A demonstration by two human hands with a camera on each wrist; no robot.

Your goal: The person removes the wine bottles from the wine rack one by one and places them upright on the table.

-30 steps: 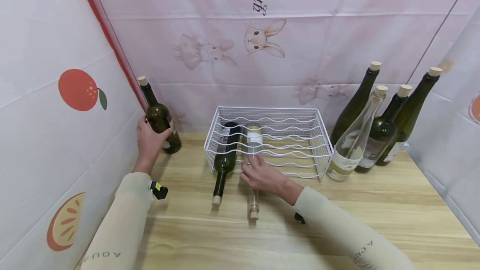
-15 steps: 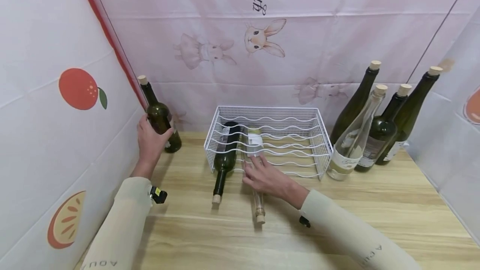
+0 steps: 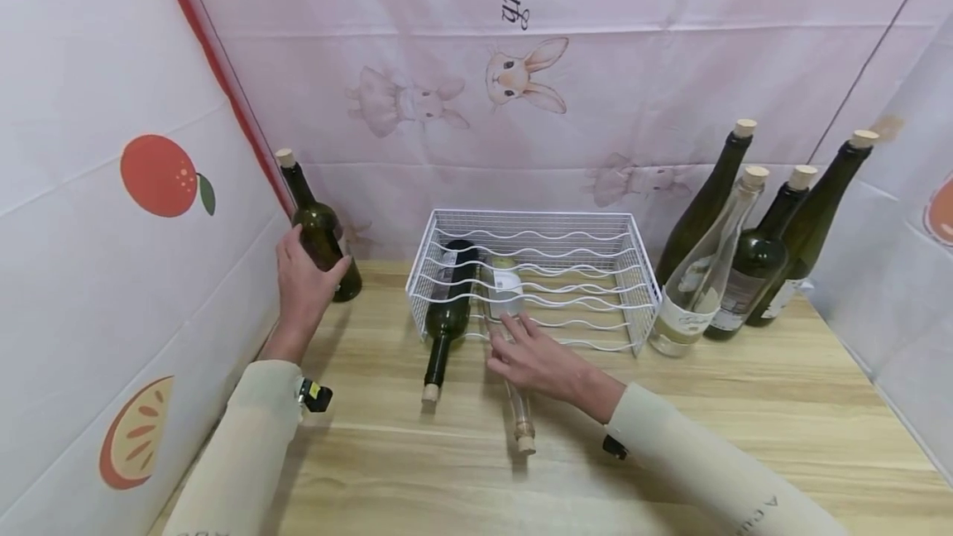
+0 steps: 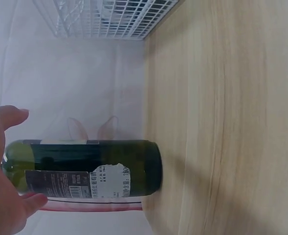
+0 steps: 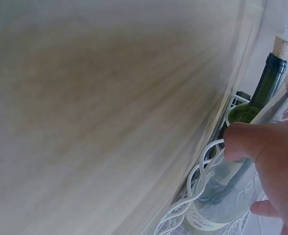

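My left hand (image 3: 307, 284) is spread at a standing dark green wine bottle (image 3: 320, 226). In the left wrist view its thumb stands apart from the glass, with a fingertip at the opposite side near the label. My right hand (image 3: 542, 361) grips a clear glass bottle (image 3: 508, 284) from above, thumb (image 5: 244, 142) on one side and fingers on the other. This bottle lies slanted in the white wire rack (image 3: 646, 296), its corked neck pointing toward me. Beside it in the rack rests a dark wine bottle (image 3: 447, 313), neck also toward me.
Right of the rack stand several corked bottles close together, with a clear bottle (image 3: 688, 317) in front and a tall green bottle (image 3: 826, 205) at the far right. A printed fabric wall (image 3: 402, 189) rises behind the wooden table (image 3: 372, 461).
The clear bottle has slid toward me, its cork end swinging right, with my right hand moving along. My left hand has barely shifted at the standing bottle.
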